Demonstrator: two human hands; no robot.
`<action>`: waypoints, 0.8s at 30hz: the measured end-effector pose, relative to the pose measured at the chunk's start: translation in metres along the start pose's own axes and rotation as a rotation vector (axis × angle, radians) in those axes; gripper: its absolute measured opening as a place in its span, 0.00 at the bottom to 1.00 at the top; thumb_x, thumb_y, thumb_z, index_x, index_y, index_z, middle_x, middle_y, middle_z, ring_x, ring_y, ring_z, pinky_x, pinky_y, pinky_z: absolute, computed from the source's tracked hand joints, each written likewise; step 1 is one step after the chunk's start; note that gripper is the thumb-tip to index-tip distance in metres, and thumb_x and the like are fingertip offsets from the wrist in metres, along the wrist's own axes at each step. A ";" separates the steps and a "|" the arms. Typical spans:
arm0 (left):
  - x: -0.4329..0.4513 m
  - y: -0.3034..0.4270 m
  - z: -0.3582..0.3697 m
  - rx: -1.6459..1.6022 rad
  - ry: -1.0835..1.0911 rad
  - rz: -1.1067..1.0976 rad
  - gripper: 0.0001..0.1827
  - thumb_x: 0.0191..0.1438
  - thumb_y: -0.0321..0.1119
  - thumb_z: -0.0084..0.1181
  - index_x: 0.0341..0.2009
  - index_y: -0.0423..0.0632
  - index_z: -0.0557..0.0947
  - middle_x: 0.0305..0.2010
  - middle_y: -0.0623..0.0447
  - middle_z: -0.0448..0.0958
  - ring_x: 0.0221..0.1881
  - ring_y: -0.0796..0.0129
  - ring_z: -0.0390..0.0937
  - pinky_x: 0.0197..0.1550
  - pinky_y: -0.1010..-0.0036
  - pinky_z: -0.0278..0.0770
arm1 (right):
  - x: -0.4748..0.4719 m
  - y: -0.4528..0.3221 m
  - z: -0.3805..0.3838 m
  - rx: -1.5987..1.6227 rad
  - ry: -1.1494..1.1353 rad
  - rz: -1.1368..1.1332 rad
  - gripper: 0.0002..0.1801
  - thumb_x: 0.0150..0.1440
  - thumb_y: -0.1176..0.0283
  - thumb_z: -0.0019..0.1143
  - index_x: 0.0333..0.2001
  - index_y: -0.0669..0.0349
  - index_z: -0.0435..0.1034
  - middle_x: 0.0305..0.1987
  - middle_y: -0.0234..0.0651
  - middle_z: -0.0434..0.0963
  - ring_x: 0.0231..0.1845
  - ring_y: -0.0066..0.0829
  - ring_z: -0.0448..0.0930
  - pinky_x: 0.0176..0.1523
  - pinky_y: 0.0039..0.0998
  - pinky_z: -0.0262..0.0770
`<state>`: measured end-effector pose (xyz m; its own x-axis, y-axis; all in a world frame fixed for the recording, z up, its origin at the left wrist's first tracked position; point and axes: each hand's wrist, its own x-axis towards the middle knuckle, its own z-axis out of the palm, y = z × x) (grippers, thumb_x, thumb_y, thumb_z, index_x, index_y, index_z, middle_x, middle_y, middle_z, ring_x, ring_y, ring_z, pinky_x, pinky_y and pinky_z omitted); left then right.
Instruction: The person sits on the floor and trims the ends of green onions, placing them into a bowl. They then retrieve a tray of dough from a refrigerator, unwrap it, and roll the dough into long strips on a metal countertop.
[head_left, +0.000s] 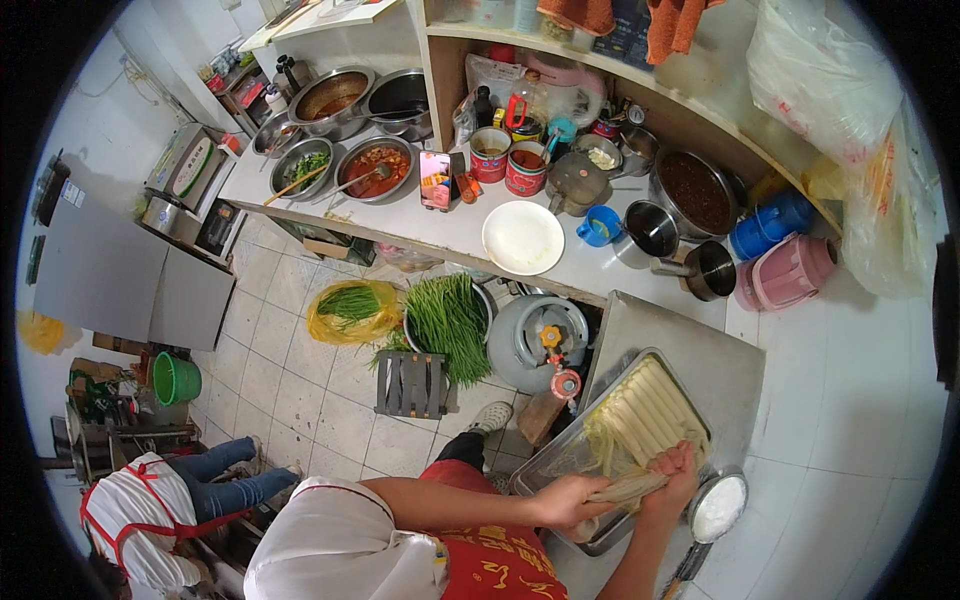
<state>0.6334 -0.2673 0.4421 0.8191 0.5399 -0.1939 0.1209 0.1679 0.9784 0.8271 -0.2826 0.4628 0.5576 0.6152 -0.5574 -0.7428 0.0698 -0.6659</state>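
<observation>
Both of my hands grip a twisted beige cloth-like bundle (628, 491) above the near end of a rectangular metal tray (541, 466). My left hand (571, 504) holds its left end, and my right hand (676, 472) is closed around the right end. Pale, smooth dough strips (646, 401) lie side by side in the tray. Along their left edge, crumpled yellowish, film-like material (600, 442) is bunched; its exact kind is unclear. My hands and the bundle hide the tray's near right part.
A ladle of white powder (718, 506) rests right of the tray. Ahead, the counter holds a white plate (523, 238), a propped phone (436, 180) and several bowls. A gas cylinder (525, 345), green stalks (448, 326) and a stool (411, 384) occupy the floor. Another person (142, 517) bends at left.
</observation>
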 end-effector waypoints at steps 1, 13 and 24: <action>-0.002 -0.005 -0.002 -0.005 -0.012 -0.006 0.14 0.59 0.42 0.53 0.38 0.43 0.75 0.27 0.44 0.74 0.29 0.56 0.75 0.31 0.64 0.71 | 0.005 -0.005 -0.002 0.023 0.000 -0.011 0.10 0.64 0.62 0.47 0.33 0.56 0.64 0.19 0.19 0.57 0.15 0.13 0.56 0.21 0.19 0.56; -0.041 -0.025 -0.020 -0.029 -0.013 0.148 0.12 0.61 0.40 0.51 0.35 0.42 0.74 0.25 0.48 0.72 0.30 0.60 0.74 0.32 0.67 0.70 | 0.032 -0.052 -0.051 -0.014 0.112 -0.193 0.07 0.64 0.65 0.46 0.37 0.56 0.66 0.23 0.21 0.65 0.19 0.13 0.62 0.21 0.17 0.58; -0.050 -0.035 -0.085 -0.181 0.420 -0.168 0.08 0.55 0.33 0.61 0.32 0.40 0.80 0.24 0.60 0.73 0.28 0.82 0.65 0.29 0.80 0.66 | 0.007 -0.033 -0.019 -0.253 -0.027 -0.232 0.11 0.62 0.65 0.47 0.40 0.62 0.67 0.33 0.37 0.73 0.37 0.32 0.74 0.45 0.33 0.70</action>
<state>0.5404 -0.2303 0.4112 0.4952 0.7728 -0.3969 0.1017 0.4022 0.9099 0.8625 -0.2955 0.4716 0.6882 0.6267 -0.3657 -0.4799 0.0152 -0.8772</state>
